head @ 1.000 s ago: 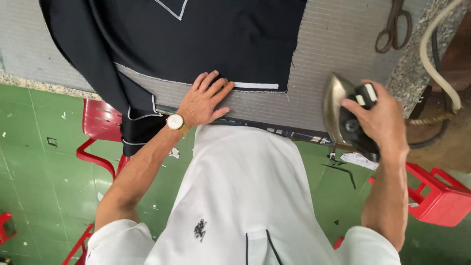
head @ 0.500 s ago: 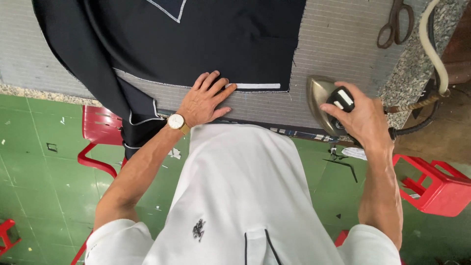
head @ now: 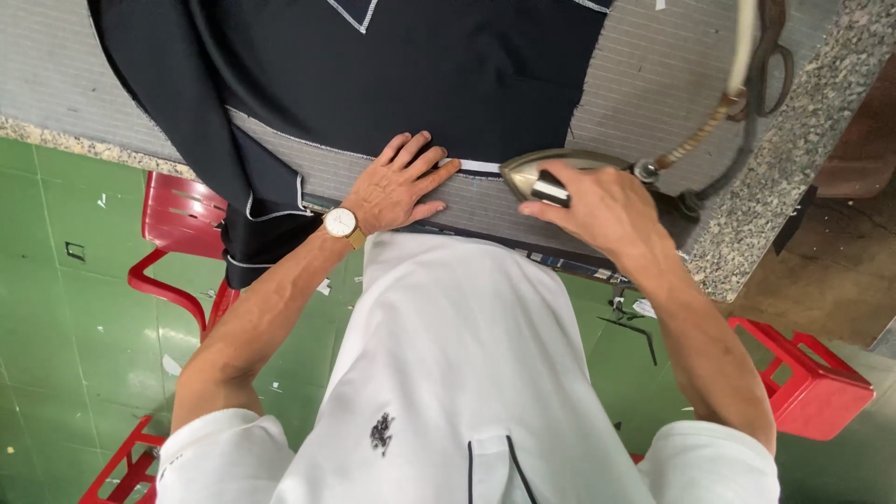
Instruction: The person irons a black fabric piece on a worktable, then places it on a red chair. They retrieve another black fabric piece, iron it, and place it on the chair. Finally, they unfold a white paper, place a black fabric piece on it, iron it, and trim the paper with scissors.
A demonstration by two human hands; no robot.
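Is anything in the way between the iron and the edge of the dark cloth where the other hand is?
Nothing visible. The right hand holds the iron with its tip pointing at the white-stitched edge of the dark cloth. Only bare grey padding lies between them. The left hand rests flat on that edge, just left of the iron's tip.

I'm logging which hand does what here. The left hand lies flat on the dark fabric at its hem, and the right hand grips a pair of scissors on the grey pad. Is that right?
Not quite. The right hand grips an iron, not scissors, as the head view shows. The left hand does lie flat on the dark fabric at its hem, on the grey pad.
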